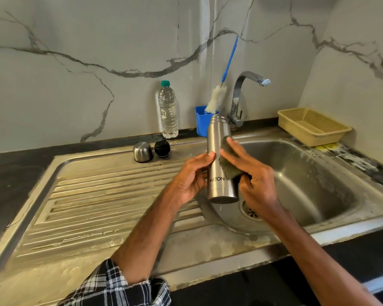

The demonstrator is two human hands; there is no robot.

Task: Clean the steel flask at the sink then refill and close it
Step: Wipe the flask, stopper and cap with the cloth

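Observation:
The steel flask, open at the top, is held upright above the left edge of the sink basin. My left hand grips its lower body from the left. My right hand presses a dark green scrub pad flat against the flask's right side. The flask's steel cup cap and black stopper stand on the drainboard behind. A clear plastic water bottle with a green cap stands by the wall.
The tap arches over the basin with no water running. A blue holder with a blue-handled bottle brush sits behind the flask. A beige basket rests at the back right. The ribbed drainboard lies to the left.

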